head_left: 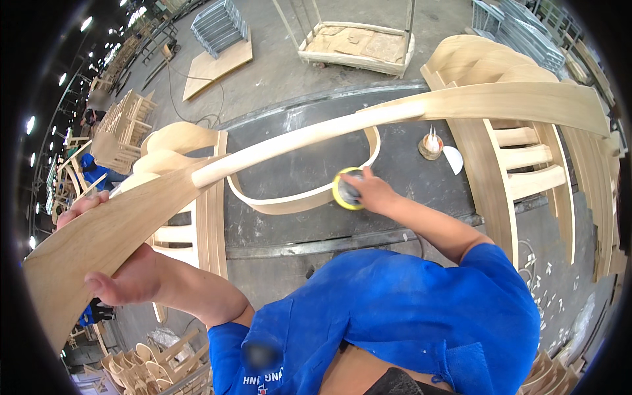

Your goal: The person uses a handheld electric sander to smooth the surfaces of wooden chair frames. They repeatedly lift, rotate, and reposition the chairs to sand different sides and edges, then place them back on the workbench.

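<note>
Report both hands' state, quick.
Left hand: closed around the wide end of the long wooden piece.
Right hand: closed on a yellow-rimmed disc; its exact kind is too blurred to tell.

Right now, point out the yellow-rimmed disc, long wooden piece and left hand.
Yellow-rimmed disc (346,191): head view, on its dark face.
Long wooden piece (309,135): head view, mid-length on the pale rounded bar.
Left hand (137,273): head view, near the thumb's base.
</note>
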The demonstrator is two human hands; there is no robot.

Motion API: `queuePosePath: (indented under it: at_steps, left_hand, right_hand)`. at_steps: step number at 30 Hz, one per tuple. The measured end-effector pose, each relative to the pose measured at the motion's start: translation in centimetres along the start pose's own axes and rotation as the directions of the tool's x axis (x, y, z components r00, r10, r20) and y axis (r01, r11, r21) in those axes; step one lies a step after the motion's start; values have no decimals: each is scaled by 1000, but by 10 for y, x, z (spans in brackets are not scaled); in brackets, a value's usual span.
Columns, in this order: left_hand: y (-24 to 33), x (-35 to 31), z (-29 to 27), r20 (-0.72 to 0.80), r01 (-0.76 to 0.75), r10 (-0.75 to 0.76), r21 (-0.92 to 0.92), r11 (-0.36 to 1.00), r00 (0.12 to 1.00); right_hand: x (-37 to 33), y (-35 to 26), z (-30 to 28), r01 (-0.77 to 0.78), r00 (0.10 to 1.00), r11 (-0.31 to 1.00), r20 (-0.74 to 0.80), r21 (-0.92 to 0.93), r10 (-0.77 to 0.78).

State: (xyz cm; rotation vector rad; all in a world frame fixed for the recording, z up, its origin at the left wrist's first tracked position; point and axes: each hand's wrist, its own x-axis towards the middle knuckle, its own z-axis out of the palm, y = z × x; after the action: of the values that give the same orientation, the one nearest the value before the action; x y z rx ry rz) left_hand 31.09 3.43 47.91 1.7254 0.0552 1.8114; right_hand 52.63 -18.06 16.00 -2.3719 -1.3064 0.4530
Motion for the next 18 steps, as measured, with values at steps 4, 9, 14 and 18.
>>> queuePosePath:
  at_steps: [4,9,14,18]
  left_hand:
    - [-7,6,5,55,-62,63,-32,998,996]
    - [-14,10,26,83,-16,30,-161,987,996]
    - [-12,13,52,91,-42,66,-244,969,994]
    - [-3,25,67,219,-46,60,-68,997,974]
  right_hand:
    - [-52,69,2,-359,927,923,-62,141,370]
    - [-107,144,51,-553,813,824,-140,121,566]
    - [-122,186,78,-659,721,745,-194,105,665]
    - [-126,200,82,-714,676,693,-160,97,719]
